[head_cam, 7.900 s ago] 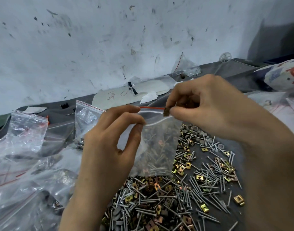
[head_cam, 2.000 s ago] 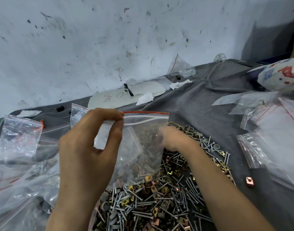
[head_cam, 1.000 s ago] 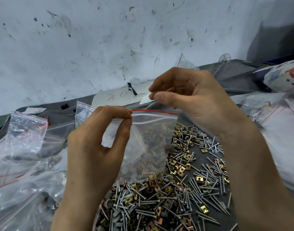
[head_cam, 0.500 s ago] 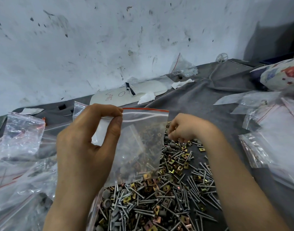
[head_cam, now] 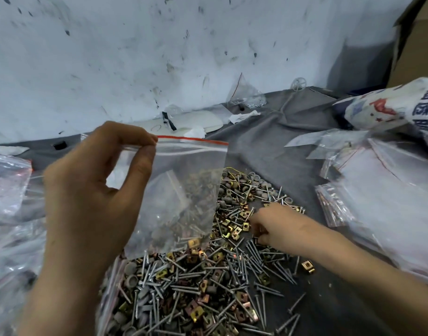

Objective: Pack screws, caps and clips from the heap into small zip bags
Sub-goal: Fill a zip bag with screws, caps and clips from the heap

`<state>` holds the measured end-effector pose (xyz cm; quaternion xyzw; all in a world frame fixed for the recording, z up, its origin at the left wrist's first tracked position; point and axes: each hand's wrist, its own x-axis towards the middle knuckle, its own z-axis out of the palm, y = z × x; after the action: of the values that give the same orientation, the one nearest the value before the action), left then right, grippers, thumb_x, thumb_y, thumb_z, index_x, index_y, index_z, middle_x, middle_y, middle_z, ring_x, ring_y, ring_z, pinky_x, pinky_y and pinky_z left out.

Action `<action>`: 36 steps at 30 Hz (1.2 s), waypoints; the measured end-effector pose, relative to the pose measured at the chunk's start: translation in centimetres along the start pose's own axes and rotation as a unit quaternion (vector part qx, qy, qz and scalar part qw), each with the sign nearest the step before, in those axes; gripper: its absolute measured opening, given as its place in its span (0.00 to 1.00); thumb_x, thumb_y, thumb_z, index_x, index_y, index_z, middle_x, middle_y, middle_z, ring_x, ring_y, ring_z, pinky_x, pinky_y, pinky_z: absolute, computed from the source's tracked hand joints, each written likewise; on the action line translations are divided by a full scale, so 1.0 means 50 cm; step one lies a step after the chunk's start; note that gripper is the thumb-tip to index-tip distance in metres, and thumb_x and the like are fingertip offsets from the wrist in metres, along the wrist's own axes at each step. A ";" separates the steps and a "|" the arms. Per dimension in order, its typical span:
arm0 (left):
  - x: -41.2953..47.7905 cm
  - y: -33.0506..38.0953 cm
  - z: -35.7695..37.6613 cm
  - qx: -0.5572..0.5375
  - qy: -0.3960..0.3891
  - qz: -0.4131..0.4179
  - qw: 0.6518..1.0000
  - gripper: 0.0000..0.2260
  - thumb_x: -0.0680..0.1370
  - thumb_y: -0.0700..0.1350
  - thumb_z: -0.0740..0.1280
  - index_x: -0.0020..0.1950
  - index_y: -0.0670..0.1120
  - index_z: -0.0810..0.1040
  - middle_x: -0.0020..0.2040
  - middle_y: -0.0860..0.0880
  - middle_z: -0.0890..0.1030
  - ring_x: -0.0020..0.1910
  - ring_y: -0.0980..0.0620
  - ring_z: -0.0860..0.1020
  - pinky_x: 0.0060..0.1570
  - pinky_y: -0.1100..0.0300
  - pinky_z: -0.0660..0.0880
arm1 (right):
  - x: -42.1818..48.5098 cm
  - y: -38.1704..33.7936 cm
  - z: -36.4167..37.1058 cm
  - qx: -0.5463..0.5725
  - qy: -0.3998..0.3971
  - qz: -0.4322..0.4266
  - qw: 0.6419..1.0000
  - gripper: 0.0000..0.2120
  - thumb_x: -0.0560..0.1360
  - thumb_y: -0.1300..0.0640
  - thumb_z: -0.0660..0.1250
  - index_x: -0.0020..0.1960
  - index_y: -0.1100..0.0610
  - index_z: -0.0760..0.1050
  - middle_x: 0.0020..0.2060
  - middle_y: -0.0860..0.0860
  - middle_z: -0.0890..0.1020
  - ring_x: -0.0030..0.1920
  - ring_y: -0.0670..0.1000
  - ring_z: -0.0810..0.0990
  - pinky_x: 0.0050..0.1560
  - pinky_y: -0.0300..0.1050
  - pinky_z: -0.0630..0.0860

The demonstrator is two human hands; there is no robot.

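My left hand (head_cam: 87, 209) pinches the top left corner of a clear zip bag (head_cam: 184, 190) with a red strip, holding it up over the heap. A few small parts lie in the bag's bottom. The heap (head_cam: 208, 287) of silver screws, grey caps and brass clips spreads over the grey cloth (head_cam: 268, 146). My right hand (head_cam: 273, 224) is down on the heap's right side, fingers curled among brass clips. What those fingers hold, if anything, is hidden. One brass clip (head_cam: 308, 266) lies apart, just right of my forearm.
A stack of empty zip bags (head_cam: 390, 202) lies at the right, below a printed sack (head_cam: 390, 105) and a cardboard box (head_cam: 416, 44). More clear bags (head_cam: 9, 185) crowd the left. A small filled bag (head_cam: 244, 95) and a white sheet (head_cam: 203, 120) sit by the wall.
My right hand has come down from the bag's mouth to the heap and slid nearer along it. My left hand keeps the bag held up, slightly higher.
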<state>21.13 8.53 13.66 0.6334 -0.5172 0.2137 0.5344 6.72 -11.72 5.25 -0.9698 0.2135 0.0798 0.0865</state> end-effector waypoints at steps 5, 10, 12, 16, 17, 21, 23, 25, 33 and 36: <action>-0.003 0.012 0.002 0.000 -0.002 0.005 1.000 0.04 0.80 0.50 0.64 0.50 0.60 0.76 0.49 0.58 0.82 0.54 0.51 0.81 0.57 0.41 0.76 | -0.010 0.012 0.007 0.021 0.002 -0.040 0.999 0.09 0.74 0.57 0.68 0.55 0.51 0.78 0.46 0.49 0.80 0.51 0.52 0.79 0.48 0.43 0.72; -0.004 0.029 0.006 0.022 -0.007 0.021 1.000 0.02 0.80 0.49 0.64 0.48 0.54 0.76 0.48 0.61 0.81 0.54 0.56 0.80 0.56 0.48 0.77 | -0.026 0.007 0.014 0.015 0.015 -0.093 0.995 0.14 0.73 0.58 0.68 0.57 0.47 0.75 0.44 0.44 0.71 0.53 0.48 0.75 0.51 0.43 0.71; -0.005 0.039 0.007 0.037 -0.003 0.031 0.999 0.03 0.80 0.48 0.64 0.49 0.55 0.76 0.48 0.61 0.80 0.53 0.59 0.80 0.54 0.53 0.78 | -0.026 0.008 0.016 0.021 0.014 -0.076 0.997 0.11 0.74 0.57 0.69 0.55 0.49 0.77 0.48 0.46 0.76 0.53 0.49 0.76 0.53 0.44 0.73; -0.006 0.051 0.009 0.036 -0.003 0.028 0.999 0.02 0.79 0.47 0.64 0.49 0.53 0.77 0.47 0.59 0.81 0.52 0.58 0.80 0.55 0.53 0.78 | -0.021 0.008 0.018 0.025 0.015 -0.038 0.999 0.05 0.74 0.55 0.69 0.50 0.53 0.78 0.50 0.50 0.80 0.53 0.52 0.78 0.54 0.47 0.75; -0.006 0.053 0.009 0.031 -0.005 0.027 0.999 0.02 0.79 0.46 0.65 0.49 0.53 0.77 0.47 0.58 0.81 0.51 0.58 0.80 0.55 0.53 0.78 | -0.020 0.006 0.018 0.018 0.014 -0.033 0.999 0.05 0.74 0.55 0.69 0.50 0.52 0.78 0.50 0.51 0.80 0.53 0.53 0.78 0.54 0.48 0.75; -0.006 0.059 0.012 0.033 -0.012 0.033 0.999 0.03 0.78 0.43 0.66 0.49 0.52 0.77 0.45 0.58 0.81 0.50 0.57 0.81 0.54 0.55 0.78 | -0.009 0.002 0.018 0.002 0.009 -0.020 1.000 0.06 0.73 0.55 0.69 0.49 0.54 0.77 0.50 0.52 0.79 0.53 0.54 0.78 0.51 0.46 0.75; -0.005 0.060 0.012 0.038 -0.009 0.034 0.999 0.04 0.78 0.42 0.66 0.49 0.51 0.77 0.46 0.57 0.82 0.49 0.57 0.81 0.53 0.55 0.78 | -0.004 0.001 0.022 0.003 0.010 -0.032 0.999 0.06 0.73 0.57 0.69 0.50 0.55 0.76 0.51 0.52 0.77 0.54 0.53 0.76 0.50 0.44 0.71; -0.004 0.060 0.012 0.044 -0.010 0.032 0.998 0.03 0.78 0.42 0.66 0.48 0.50 0.77 0.47 0.57 0.82 0.49 0.59 0.80 0.52 0.59 0.77 | -0.006 0.003 0.023 0.024 0.016 -0.038 0.999 0.06 0.73 0.58 0.70 0.49 0.55 0.76 0.48 0.50 0.76 0.51 0.51 0.75 0.49 0.42 0.71; -0.007 0.068 0.012 0.052 -0.048 0.024 0.997 0.03 0.78 0.43 0.66 0.48 0.46 0.78 0.46 0.54 0.82 0.48 0.60 0.80 0.49 0.59 0.76 | -0.095 -0.019 -0.200 0.455 0.248 -0.163 0.839 0.07 0.69 0.63 0.74 0.45 0.54 0.80 0.36 0.47 0.84 0.36 0.42 0.79 0.37 0.32 0.74; -0.008 0.074 0.012 0.027 -0.062 0.028 0.997 0.03 0.78 0.46 0.64 0.49 0.50 0.77 0.48 0.55 0.82 0.50 0.60 0.80 0.51 0.59 0.77 | -0.125 -0.069 -0.241 0.457 0.258 -0.264 0.809 0.07 0.68 0.61 0.73 0.45 0.52 0.80 0.39 0.46 0.84 0.40 0.46 0.80 0.44 0.38 0.77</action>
<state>17.53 8.55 14.83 0.6454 -0.5603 0.2031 0.4778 4.01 -8.56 18.65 -0.8225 -0.0248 -0.3056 0.4790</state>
